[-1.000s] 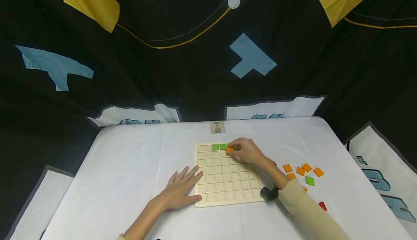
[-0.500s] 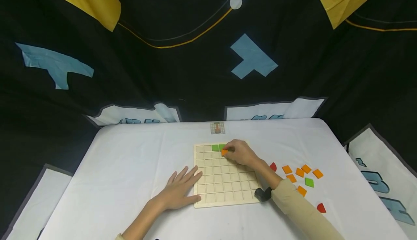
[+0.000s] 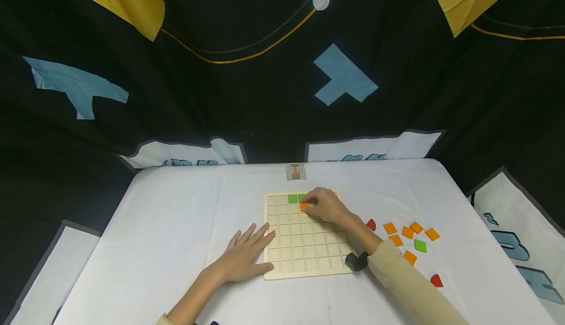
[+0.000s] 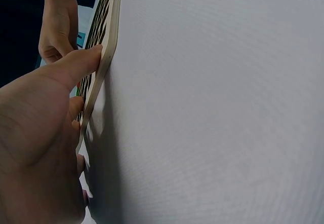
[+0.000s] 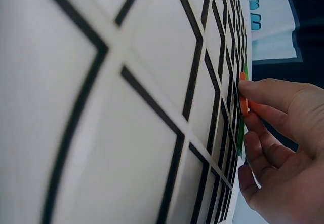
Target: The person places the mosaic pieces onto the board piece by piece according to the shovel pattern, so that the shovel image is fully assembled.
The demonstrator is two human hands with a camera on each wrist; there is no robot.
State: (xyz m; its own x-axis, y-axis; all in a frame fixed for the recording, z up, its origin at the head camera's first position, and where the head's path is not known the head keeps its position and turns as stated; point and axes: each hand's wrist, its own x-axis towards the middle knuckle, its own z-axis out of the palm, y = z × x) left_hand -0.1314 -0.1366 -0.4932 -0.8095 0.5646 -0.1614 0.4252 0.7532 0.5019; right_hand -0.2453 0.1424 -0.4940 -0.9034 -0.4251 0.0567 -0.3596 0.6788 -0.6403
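Note:
A pale wooden grid board (image 3: 291,254) lies on the white table. Two green square tiles (image 3: 293,198) sit side by side in its far row, the second partly behind the fingers of my right hand (image 3: 328,206). That hand pinches an orange square tile (image 3: 304,207) between thumb and fingers, right at the cell below the second green tile. In the right wrist view the orange tile (image 5: 244,97) is edge-on, close against the grid. My left hand (image 3: 244,259) is spread, its fingertips at the board's left edge; the left wrist view shows its thumb (image 4: 83,62) on the rim.
Several orange tiles (image 3: 408,232), a green tile (image 3: 420,245) and red rounded pieces (image 3: 436,280) lie loose to the right, around the right forearm. A small card with a gridded picture (image 3: 295,171) lies beyond the board. A black curtain (image 3: 247,104) hangs behind the table.
The right hand has shifted left and slightly nearer with the orange tile, from beside the second green tile to just below it. The left hand has stayed in place.

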